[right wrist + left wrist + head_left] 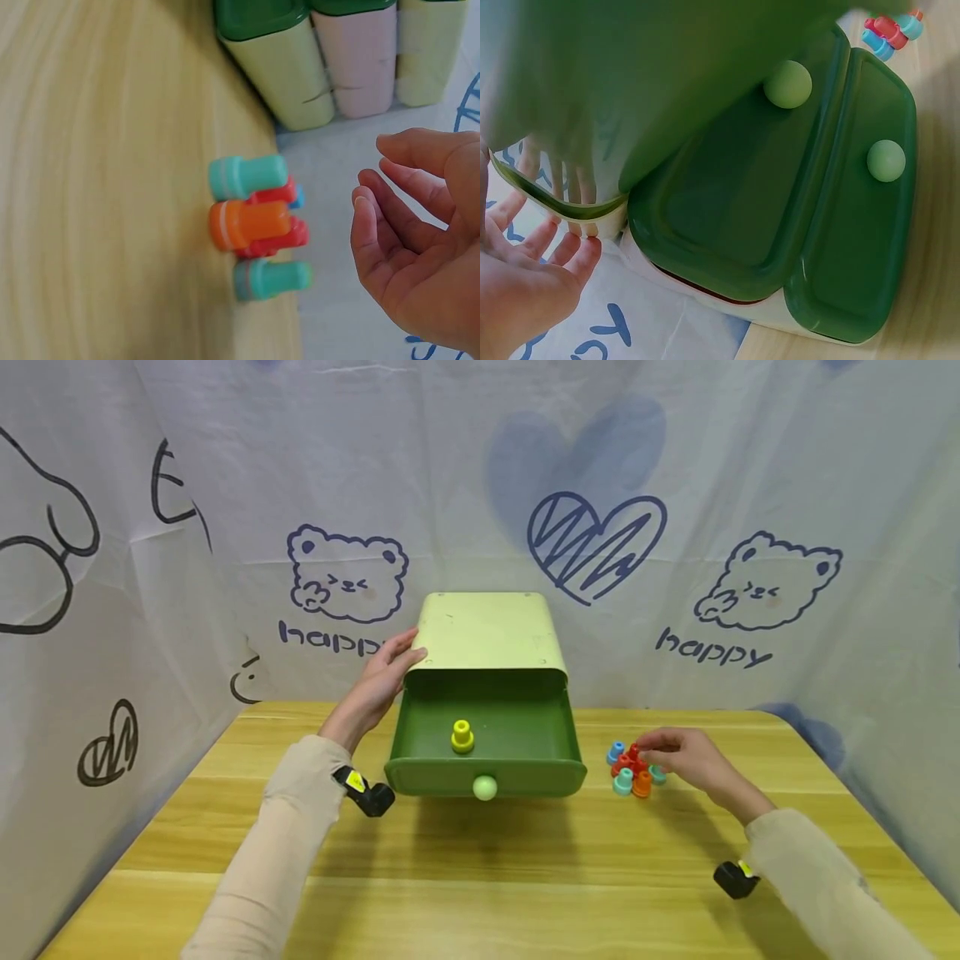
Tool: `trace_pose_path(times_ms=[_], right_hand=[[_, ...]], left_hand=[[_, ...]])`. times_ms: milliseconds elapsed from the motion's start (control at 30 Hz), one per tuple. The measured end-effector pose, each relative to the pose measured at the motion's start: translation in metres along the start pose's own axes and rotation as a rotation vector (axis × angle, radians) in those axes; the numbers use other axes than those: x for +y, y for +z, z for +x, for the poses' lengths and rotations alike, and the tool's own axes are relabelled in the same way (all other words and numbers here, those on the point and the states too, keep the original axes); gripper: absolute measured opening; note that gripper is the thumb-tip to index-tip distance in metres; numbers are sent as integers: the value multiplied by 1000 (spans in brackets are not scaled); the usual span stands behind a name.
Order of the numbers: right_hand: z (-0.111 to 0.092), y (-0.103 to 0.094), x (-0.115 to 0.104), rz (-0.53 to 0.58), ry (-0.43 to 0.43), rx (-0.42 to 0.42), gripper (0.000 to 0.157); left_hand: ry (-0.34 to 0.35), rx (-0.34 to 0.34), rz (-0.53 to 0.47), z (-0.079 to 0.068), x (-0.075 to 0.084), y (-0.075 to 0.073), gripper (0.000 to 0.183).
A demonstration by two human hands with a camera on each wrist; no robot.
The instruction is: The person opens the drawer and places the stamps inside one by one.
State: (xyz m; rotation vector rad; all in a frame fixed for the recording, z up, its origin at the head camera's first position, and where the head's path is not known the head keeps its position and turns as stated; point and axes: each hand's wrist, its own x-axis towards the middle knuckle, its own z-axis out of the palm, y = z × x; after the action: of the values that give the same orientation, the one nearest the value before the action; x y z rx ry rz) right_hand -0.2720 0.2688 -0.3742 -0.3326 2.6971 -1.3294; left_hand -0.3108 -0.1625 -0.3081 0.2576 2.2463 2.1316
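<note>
A drawer cabinet (pixel 487 631) with a pale yellow-green top stands at the middle of the table. Its green top drawer (pixel 525 777) is pulled out, and a yellow stepped plastic peg (pixel 462 739) stands inside. My left hand (pixel 378 681) touches the cabinet's left side with extended fingers, seen also in the left wrist view. To the right, my right hand (pixel 693 760) hovers by a cluster of small stepped pegs: an orange peg (pixel 251 223), a teal peg (pixel 247 177), and red and blue ones. In the right wrist view, thumb and fingers are apart with nothing between them.
Two lower drawers, pushed in, show round knobs (pixel 886 160) in the left wrist view. The wooden table (pixel 487 902) reaches back to a white cloth backdrop (pixel 465 485) with drawn bears and hearts. Cloth also hangs at both sides.
</note>
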Motion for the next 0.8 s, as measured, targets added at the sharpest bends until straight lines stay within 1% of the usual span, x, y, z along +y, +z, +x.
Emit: trace_pose_path(times_ms=[300, 533, 667, 800], right_hand=[[-3, 6, 16, -34, 14, 23, 30], [-2, 12, 30, -95, -8, 57, 25], [-1, 15, 34, -132, -1, 81, 22], [-1, 17, 34, -133, 17, 81, 22]], left_hand=[[0, -3, -1, 0, 0, -1, 62], [-2, -5, -4, 0, 0, -2, 62], [-11, -1, 0, 0, 0, -1, 62], [-12, -1, 2, 1, 0, -1, 62]])
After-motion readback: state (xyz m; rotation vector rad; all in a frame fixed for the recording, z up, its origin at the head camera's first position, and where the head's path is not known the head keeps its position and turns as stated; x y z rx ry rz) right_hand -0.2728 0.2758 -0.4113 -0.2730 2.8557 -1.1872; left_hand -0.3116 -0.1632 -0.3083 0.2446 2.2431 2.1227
